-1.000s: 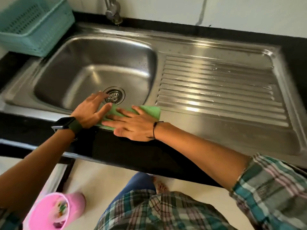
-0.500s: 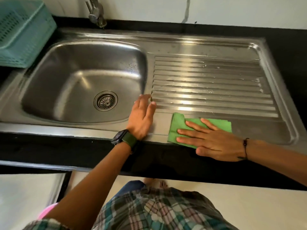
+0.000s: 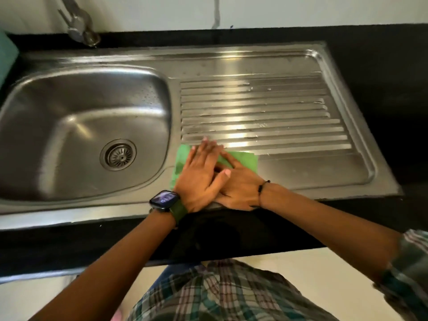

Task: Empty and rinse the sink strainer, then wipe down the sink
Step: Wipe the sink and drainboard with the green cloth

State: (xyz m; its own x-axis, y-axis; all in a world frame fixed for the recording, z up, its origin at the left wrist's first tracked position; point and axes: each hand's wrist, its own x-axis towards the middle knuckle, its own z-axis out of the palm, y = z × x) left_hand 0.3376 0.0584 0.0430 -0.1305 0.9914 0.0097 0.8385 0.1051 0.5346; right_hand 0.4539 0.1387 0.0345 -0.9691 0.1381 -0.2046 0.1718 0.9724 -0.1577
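Observation:
A green cloth (image 3: 247,162) lies flat on the front strip of the steel sink (image 3: 301,172), just right of the basin. My right hand (image 3: 240,188) presses on it with flat fingers. My left hand (image 3: 201,174), with a watch on the wrist, lies across the right hand and the cloth's left part. The round strainer (image 3: 118,154) sits in the drain at the bottom of the basin (image 3: 69,126), well left of both hands. Most of the cloth is hidden under the hands.
The ribbed drainboard (image 3: 259,114) carries water drops behind the hands. A tap (image 3: 80,26) stands at the back left. A teal basket's corner (image 3: 7,56) shows at the left edge. Black counter (image 3: 382,100) surrounds the sink; its front edge is near my body.
The cloth slid from the basin's front rim rightward, then back left. My left hand came from beside the cloth to lie on top of my right hand.

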